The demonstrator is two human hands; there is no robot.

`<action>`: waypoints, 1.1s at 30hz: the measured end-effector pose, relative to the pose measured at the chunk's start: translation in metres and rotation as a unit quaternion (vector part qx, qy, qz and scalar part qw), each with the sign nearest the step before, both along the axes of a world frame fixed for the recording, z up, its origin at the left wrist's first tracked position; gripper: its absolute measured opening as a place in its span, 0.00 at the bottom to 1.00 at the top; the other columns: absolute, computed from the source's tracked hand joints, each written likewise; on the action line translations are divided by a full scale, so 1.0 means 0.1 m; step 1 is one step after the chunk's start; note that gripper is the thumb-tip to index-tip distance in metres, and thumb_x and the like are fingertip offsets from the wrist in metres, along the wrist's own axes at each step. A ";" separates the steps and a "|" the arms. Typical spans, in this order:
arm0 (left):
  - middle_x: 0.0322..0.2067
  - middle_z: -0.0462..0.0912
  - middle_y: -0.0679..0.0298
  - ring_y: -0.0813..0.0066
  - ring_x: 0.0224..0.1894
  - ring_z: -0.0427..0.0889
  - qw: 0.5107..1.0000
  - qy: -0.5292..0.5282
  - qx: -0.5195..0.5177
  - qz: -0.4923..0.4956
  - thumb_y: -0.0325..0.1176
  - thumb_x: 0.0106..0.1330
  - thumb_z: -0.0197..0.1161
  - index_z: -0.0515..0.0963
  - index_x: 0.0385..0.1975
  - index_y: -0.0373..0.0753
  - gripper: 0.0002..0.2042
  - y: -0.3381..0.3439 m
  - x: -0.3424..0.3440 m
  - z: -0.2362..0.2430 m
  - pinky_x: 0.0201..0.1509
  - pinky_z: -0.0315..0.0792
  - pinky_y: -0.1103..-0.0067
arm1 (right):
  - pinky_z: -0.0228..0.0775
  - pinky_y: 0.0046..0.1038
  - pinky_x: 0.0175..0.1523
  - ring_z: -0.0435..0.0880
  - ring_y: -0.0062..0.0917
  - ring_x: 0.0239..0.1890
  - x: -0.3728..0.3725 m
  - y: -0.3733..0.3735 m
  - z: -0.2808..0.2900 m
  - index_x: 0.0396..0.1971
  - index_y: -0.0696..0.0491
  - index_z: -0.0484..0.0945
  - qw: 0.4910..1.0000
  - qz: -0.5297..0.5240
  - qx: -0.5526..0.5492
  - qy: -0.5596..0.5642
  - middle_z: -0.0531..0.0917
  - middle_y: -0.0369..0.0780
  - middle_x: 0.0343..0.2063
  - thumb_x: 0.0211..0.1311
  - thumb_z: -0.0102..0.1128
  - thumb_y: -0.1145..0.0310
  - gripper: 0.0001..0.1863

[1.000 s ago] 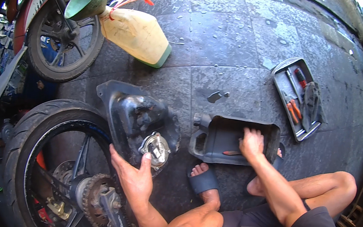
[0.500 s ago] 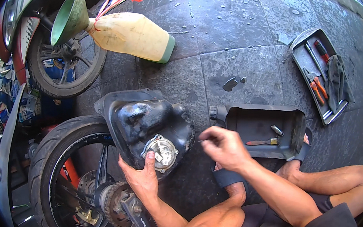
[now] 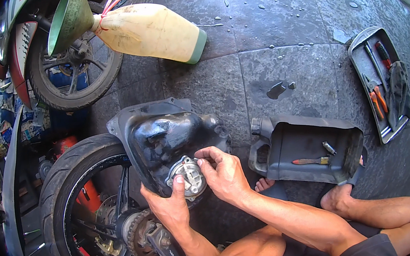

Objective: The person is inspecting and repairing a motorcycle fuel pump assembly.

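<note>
A dark, glossy metal tank stands beside the rear wheel, with a round silver fitting on its face. My left hand grips the tank's lower left side, thumb against the fitting's rim. My right hand has its fingers bent and pinched at the fitting's upper right edge; what they hold is too small to make out. To the right lies a cut-open black jug holding a wooden-handled brush and a small metal cylinder.
A metal tool tray with pliers and a dark cloth sits right. A yellowish jug with a green funnel lies behind, near a motorbike wheel. A red cylinder stands left. My sandalled feet border the black jug.
My right hand has left the inside of the black jug and moved left onto the fitting. My left hand stays on the tank. The view has shifted, moving the scene's right side rightward.
</note>
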State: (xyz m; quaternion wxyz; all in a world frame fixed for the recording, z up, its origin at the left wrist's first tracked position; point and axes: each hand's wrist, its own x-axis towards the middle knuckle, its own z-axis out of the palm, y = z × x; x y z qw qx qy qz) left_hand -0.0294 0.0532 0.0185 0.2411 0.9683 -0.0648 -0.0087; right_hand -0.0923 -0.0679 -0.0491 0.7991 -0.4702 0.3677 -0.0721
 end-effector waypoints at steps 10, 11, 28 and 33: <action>0.56 0.79 0.44 0.55 0.58 0.77 1.000 -0.002 0.018 0.021 0.61 0.62 0.74 0.70 0.63 0.24 0.45 0.10 0.09 -0.07 0.68 0.67 0.65 | 0.82 0.32 0.52 0.92 0.31 0.45 0.12 -0.22 -0.12 0.50 0.60 0.85 0.991 0.101 -0.063 -0.059 0.91 0.48 0.41 0.72 0.62 0.71 0.12; 0.56 0.79 0.44 0.55 0.58 0.77 1.000 -0.002 0.023 0.021 0.61 0.62 0.74 0.70 0.63 0.24 0.45 0.10 0.09 -0.07 0.68 0.67 0.65 | 0.82 0.32 0.52 0.92 0.30 0.45 0.12 -0.24 -0.13 0.50 0.60 0.85 0.991 0.109 -0.050 -0.060 0.91 0.48 0.42 0.72 0.62 0.71 0.12; 0.57 0.79 0.43 0.53 0.59 0.78 0.999 0.020 0.012 0.038 0.63 0.61 0.74 0.67 0.64 0.23 0.48 0.06 0.13 -0.04 0.68 0.67 0.64 | 0.79 0.34 0.44 0.85 0.32 0.35 -0.27 -0.27 -0.43 0.40 0.63 0.79 0.973 0.155 -0.098 -0.138 0.84 0.46 0.36 0.56 0.56 0.78 0.11; 0.56 0.79 0.42 0.52 0.59 0.78 0.999 0.012 0.014 0.049 0.66 0.60 0.74 0.68 0.64 0.24 0.49 0.03 0.13 -0.04 0.68 0.68 0.63 | 0.82 0.42 0.46 0.86 0.44 0.45 -0.20 -0.39 -0.31 0.70 0.56 0.67 0.905 0.241 -0.306 -0.169 0.80 0.47 0.45 0.55 0.75 0.67 0.41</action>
